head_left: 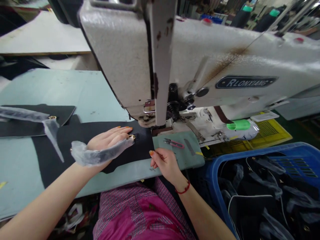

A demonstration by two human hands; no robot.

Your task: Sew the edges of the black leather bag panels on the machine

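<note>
A black leather-like panel (75, 146) lies on the pale green work surface below the sewing machine head (120, 60). My left hand (107, 138) rests flat on it, fingers stretched out toward the machine. A plastic-wrapped handle (100, 155), joined to the panel by a gold ring (132, 137), arches across my left hand and wrist. At the panel's near right corner, my right hand (166, 163) is closed, thumb and forefinger pinching the edge. Just beyond it lie pink-handled thread snips (174, 143).
Another dark panel (22, 125) with a wrapped handle lies at the left. A blue basket (215, 186) of black pieces with wrapped handles stands at the right. Behind it sits a yellow crate (272, 131). Thread cones (241, 18) stand behind the machine.
</note>
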